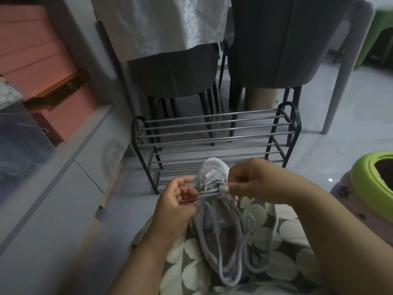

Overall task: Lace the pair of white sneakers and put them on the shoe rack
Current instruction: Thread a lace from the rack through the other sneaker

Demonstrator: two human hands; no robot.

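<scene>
White mesh forms the toe of the sneaker [212, 174], which lies on the person's lap with its toe pointing away toward the shoe rack [214, 143]; a small label sits on the tongue, but its print is too small to read. Thick, round grey-white laces [229, 248] cross the eyelets and fall in long loose loops over the shoe's opening and down the lap. The left hand [178, 201] has its fingers curled on the lace at the shoe's left edge, pinching a strand that runs flat across the tongue. The right hand [253, 179] pinches the other end of that strand at the shoe's right side, fingertips closed on it. The lap is covered in grey-green fabric [276, 262] printed with big cream petal shapes. Just beyond the toe stands the rack, low, with black metal end frames and tiers of slim silvery bars, on a pale glossy tiled floor [340, 128]. Behind it are two dark grey upholstered chairs [265, 50] on thin black legs, and a white patterned tablecloth [170, 24] hangs above. Pink boxes [36, 54] sit in a shelf to the left; a lime-green plastic stool [368, 182] is at the right
</scene>
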